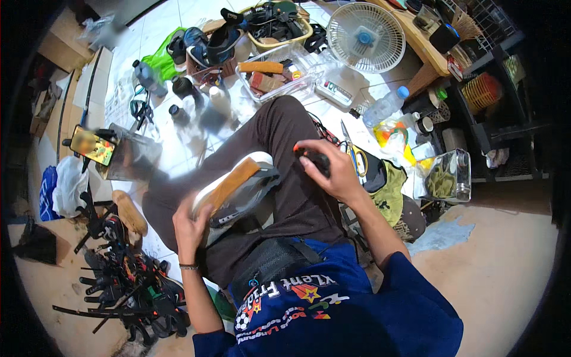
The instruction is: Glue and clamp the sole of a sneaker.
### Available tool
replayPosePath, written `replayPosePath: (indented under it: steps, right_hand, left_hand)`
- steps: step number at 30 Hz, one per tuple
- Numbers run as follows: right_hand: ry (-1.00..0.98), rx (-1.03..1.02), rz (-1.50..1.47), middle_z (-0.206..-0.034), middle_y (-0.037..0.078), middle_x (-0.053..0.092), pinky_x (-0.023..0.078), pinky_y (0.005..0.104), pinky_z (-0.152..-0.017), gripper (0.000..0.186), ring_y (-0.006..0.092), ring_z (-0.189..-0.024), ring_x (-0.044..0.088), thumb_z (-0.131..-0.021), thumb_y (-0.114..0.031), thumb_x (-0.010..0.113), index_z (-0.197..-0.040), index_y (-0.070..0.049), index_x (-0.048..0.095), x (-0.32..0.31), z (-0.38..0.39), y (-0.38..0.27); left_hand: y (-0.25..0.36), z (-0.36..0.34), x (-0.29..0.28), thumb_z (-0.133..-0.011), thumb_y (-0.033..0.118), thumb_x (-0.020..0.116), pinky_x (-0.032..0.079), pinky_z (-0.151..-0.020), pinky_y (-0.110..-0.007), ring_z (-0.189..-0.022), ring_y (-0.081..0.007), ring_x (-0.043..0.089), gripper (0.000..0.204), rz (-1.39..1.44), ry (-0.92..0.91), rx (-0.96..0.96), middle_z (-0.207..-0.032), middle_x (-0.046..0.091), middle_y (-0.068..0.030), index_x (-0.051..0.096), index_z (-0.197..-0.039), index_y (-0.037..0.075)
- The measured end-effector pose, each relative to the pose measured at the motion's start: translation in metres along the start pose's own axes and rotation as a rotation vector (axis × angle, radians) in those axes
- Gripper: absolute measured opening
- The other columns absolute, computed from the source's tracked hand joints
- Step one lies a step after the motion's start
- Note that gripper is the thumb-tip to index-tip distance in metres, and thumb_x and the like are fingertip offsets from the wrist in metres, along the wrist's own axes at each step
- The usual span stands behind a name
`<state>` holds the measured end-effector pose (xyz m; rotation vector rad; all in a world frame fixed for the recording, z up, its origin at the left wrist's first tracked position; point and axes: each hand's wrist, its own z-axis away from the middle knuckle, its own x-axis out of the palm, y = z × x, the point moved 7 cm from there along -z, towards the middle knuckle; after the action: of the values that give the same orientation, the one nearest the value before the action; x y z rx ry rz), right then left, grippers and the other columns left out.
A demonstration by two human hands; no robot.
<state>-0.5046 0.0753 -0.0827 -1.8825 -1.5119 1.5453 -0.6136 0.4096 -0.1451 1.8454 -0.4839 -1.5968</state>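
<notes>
A grey shoe (253, 193) with a white midsole and a tan outsole rests sole-up over my lap. My left hand (191, 226) grips one end of it, the thumb lying near the tan sole. To the right, my right hand (336, 169) is closed around a small black object (316, 160) with an orange-red end. Its kind is not clear from here, and my fingers cover part of it. It is held above my right thigh, apart from the shoe.
A loose tan sole (129, 212) lies at left beside a heap of black clamps or straps (122, 273). Ahead are several bottles (184, 88), a clear plastic box (282, 89) of blocks, a basket (276, 43) and a fan (365, 37). Yellow-handled scissors (358, 160) lie right.
</notes>
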Motion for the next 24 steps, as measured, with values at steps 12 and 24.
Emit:
replayPosePath:
  steps: [12, 24]
  right_hand:
    - [0.588, -0.259, -0.279, -0.095, 0.015, 0.064, 0.053, 0.0365, -0.071, 0.032, 0.0273, -0.08, 0.064, -0.083, 0.01, 0.069, -0.111, -0.001, 0.057, -0.009, 0.037, 0.033]
    - [0.632, -0.168, 0.091, -0.091, 0.012, 0.062, 0.051, 0.0383, -0.075, 0.022, 0.0235, -0.079, 0.06, -0.092, -0.014, 0.056, -0.109, -0.001, 0.054, -0.039, 0.054, 0.019]
  left_hand:
    - [0.0, -0.003, -0.001, -0.081, 0.024, 0.078, 0.051, -0.09, -0.039, -0.102, -0.0331, 0.068, 0.045, 0.058, 0.007, -0.068, -0.11, 0.069, -0.0232, 0.066, -0.114, -0.006]
    - [0.043, 0.008, -0.022, -0.079, 0.02, 0.082, 0.052, -0.079, -0.035, -0.088, -0.0271, 0.067, 0.047, -0.129, 0.074, 0.051, -0.098, 0.068, -0.0159, 0.065, -0.119, 0.0]
